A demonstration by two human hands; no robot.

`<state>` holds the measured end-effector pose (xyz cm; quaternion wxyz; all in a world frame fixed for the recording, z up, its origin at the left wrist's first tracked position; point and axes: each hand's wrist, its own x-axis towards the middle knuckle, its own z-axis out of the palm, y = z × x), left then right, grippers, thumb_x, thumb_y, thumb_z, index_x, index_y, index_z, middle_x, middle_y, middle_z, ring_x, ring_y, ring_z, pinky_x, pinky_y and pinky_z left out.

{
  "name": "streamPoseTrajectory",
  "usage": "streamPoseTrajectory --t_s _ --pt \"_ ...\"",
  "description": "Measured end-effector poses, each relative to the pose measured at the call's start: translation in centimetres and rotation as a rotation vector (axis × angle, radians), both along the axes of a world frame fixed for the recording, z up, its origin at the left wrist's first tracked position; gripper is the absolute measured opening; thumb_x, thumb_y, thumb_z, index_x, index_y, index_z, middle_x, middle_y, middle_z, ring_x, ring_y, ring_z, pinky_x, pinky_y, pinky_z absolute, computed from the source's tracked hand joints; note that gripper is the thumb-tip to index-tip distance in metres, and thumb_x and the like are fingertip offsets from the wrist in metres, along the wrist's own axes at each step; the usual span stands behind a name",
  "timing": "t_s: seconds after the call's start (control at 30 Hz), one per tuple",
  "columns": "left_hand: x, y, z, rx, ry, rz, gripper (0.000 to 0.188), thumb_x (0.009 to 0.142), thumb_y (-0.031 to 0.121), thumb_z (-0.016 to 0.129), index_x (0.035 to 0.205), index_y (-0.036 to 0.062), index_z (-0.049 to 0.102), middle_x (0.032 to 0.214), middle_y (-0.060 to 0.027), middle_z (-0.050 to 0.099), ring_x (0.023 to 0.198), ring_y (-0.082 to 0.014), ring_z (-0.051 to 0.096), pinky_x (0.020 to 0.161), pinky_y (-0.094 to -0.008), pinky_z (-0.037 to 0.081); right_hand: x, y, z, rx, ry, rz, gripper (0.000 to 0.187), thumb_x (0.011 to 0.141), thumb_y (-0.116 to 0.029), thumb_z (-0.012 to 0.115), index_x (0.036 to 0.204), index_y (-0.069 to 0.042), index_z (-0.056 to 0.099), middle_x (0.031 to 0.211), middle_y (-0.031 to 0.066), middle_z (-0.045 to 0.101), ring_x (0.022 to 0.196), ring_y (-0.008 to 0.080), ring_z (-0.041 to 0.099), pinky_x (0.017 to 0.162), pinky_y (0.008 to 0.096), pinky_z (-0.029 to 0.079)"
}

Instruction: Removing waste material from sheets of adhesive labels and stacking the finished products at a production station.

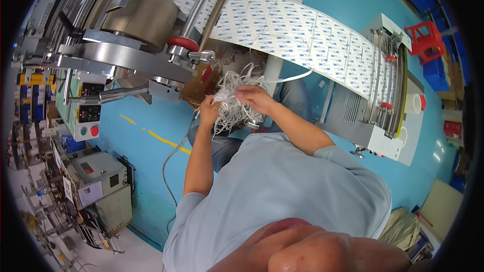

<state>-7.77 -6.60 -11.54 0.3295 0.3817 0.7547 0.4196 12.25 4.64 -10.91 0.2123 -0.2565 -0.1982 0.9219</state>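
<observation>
A tangled bunch of thin white strips (pixel 230 113) hangs in front of me, below the machine's wide printed web. My left hand (pixel 208 111) is at the bunch's left side, its fingers closed on some strips. From the right, my right hand (pixel 257 99) reaches into the same tangle, with its fingers bent around strips near the top. The fingertips of both hands are partly hidden among the strips. One loose strip (pixel 295 77) runs off to the right beneath the web. Behind the tangle a brown cardboard box (pixel 195 90) shows in part.
The white web with blue print (pixel 297 30) spans above my hands to a roller unit (pixel 385 85) on the right. A large metal roller (pixel 143 12) and its bracket stand close at left, beside a control box (pixel 89 111). A cable (pixel 165 171) trails over the blue floor.
</observation>
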Motion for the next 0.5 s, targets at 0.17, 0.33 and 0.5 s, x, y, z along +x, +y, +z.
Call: streamPoseTrajectory --t_s 0.17,0.33,0.5 --pt "-5.1 -4.7 -3.7 -0.071 0.302 -0.053 0.033 0.073 0.023 0.069 0.097 0.0023 0.063 0.095 -0.018 0.062 0.091 -0.033 0.058 0.079 -0.0405 0.045 2.2 -0.9 0.0 0.428 -0.289 0.164 0.023 0.078 -0.003 0.064 0.101 -0.002 0.06 0.096 0.0056 0.061 0.086 0.0129 0.058 0.075 0.0259 0.048" --pt "-3.2 -6.7 -3.4 -0.126 0.317 -0.024 0.05 0.072 0.027 0.069 0.112 -0.0001 0.054 0.106 -0.0181 0.059 0.096 -0.0284 0.058 0.082 -0.0346 0.045 -5.8 -10.9 -0.1 0.948 -0.152 0.608 0.044 0.08 -0.008 0.063 0.121 -0.003 0.046 0.116 0.0111 0.053 0.103 0.0179 0.054 0.086 0.0311 0.046" --pt "-8.4 -11.9 -0.4 -0.135 -0.003 -0.303 0.051 0.079 0.036 0.065 0.114 0.0007 0.055 0.111 -0.0148 0.058 0.104 -0.0233 0.054 0.088 -0.0344 0.043 -10.7 -13.0 -5.1 1.594 -0.54 0.683 0.057 0.072 -0.022 0.069 0.121 -0.001 0.047 0.119 0.022 0.051 0.108 0.0355 0.051 0.092 0.0379 0.041"
